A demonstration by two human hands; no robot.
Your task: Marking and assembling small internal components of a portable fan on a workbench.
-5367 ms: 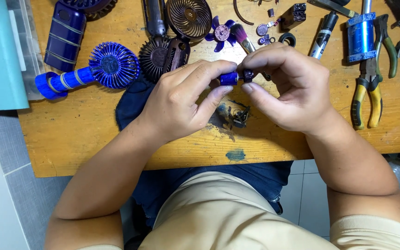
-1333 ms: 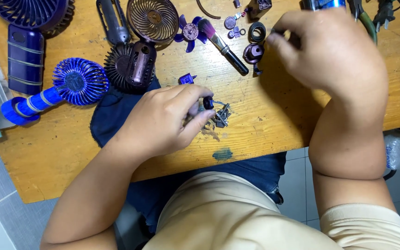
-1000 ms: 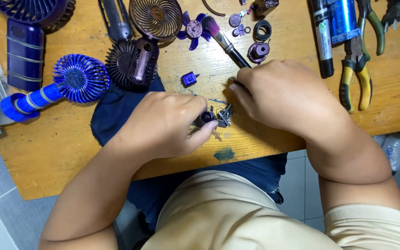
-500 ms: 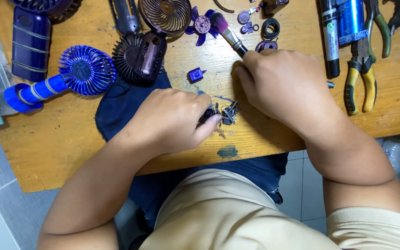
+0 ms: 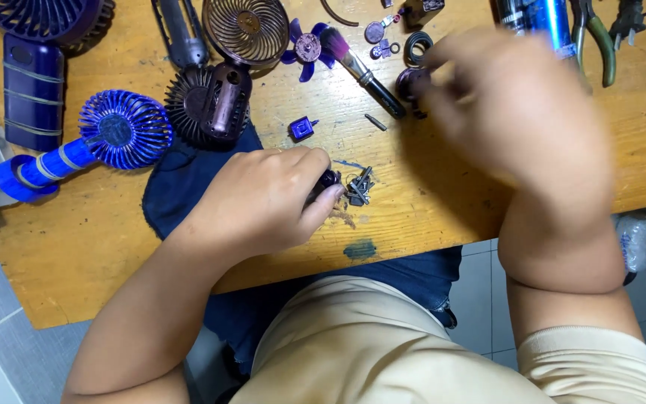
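Fingers of the left hand (image 5: 263, 202) were closed narrowly on a small dark part (image 5: 328, 179), pinned low against the wooden table (image 5: 99, 247), a posture judged to steady it. The part protruded just past the fingertips, touching them, with a cluster of small metal pieces (image 5: 358, 187) just beside it. The right hand (image 5: 510, 105) was blurred above the far side of the table; whether its fingers held anything could not be told. Its fingertips lay near a dark round ring part (image 5: 410, 78) and the ferrule of a purple-bristled brush (image 5: 360, 67). A blue handheld fan (image 5: 106, 142) and a brown fan housing (image 5: 211, 105) lay well apart to the left, on and beside a dark blue cloth (image 5: 181, 187). Pliers (image 5: 596, 37) lay beyond the right hand.
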